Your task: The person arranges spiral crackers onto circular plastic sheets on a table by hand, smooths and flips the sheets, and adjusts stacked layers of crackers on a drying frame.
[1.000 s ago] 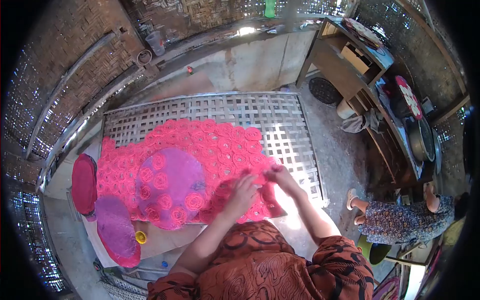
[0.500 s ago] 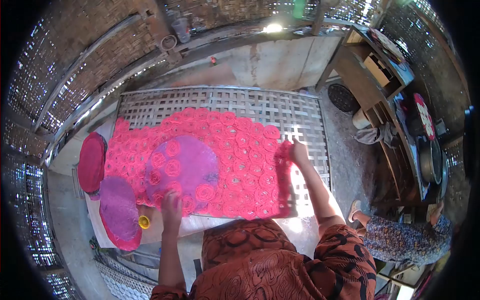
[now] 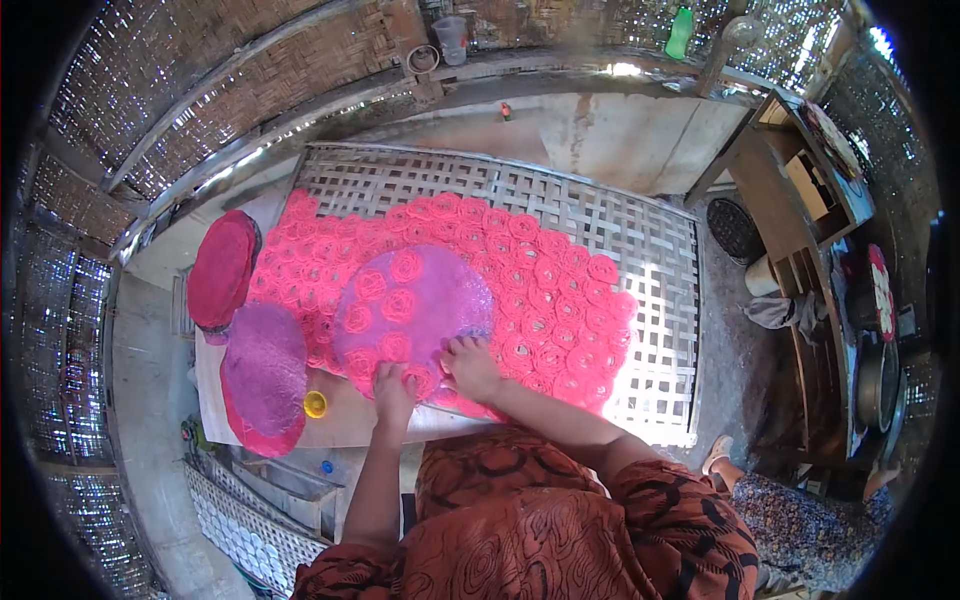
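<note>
Many pink, net-like coiled rosettes [image 3: 545,290] cover much of a woven bamboo rack [image 3: 640,240]. On top of them rests a round purple disc [image 3: 430,290] carrying several loose rosettes. My left hand [image 3: 393,398] is at the disc's near edge, its fingers bent onto a pink rosette [image 3: 420,381]; the fingertips are partly hidden. Just right of it, my right hand [image 3: 473,370] lies on the disc's near right edge with its fingers spread and slightly curved. Nothing shows in its grasp.
Left of the rack sit another purple disc [image 3: 265,360], a dark pink round stack [image 3: 223,270] and a small yellow cup [image 3: 315,404]. A wooden shelf [image 3: 770,190] stands at right with a metal pot [image 3: 878,385]. Another person [image 3: 800,515] is at lower right.
My right hand has left the rosettes' right edge and come back left to the purple disc. My left hand stays near the disc's front edge. The view has shifted.
</note>
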{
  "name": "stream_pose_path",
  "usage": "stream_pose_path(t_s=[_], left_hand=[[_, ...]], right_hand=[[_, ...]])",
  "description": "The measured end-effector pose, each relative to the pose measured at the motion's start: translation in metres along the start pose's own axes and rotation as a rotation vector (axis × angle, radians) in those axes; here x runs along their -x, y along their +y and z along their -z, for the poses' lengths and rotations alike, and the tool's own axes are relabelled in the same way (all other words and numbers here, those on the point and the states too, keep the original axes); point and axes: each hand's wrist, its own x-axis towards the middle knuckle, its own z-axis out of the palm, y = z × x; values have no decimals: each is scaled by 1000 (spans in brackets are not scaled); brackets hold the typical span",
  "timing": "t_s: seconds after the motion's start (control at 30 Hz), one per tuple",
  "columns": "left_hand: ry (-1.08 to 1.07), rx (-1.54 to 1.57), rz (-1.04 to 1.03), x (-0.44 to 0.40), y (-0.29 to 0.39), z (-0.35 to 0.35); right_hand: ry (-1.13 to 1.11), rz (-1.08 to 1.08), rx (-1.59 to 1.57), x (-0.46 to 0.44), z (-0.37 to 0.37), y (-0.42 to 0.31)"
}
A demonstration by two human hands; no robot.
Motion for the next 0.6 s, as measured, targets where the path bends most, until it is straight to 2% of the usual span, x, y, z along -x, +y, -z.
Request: stream_pose_path(t_s=[0.1,0.17,0.3,0.37,0.4,0.47,0.5,0.53,0.57,0.6], left_hand=[[-45,42,63,-8,-10,-3],[-17,72,88,-7,-10,-5],[-4,100,148,-9,-9,-6],[-16,24,93,-10,-15,-9],[-27,-51,38,-11,-21,-12],[-30,-27,16,-13,-33,-19],[-35,-1,-3,-12,-36,-22],[-40,7,-20,-12,-33,-20],[-88,93,75,-11,-26,-12],[-138,178,173,-12,-22,-9]], right_hand=[[84,64,155,-1,-11,0],[38,247,331,1,-15,0],[14,268,254,-1,-27,12],[149,-220,-548,-6,-38,24],[152,-225,-549,-8,-42,38],[18,-595,-1457,-9,-34,78],[31,-601,-1453,-4,-16,87],[112,-674,-1578,4,12,91],[199,-742,-1700,12,38,98],[286,-721,-1594,21,57,112]])
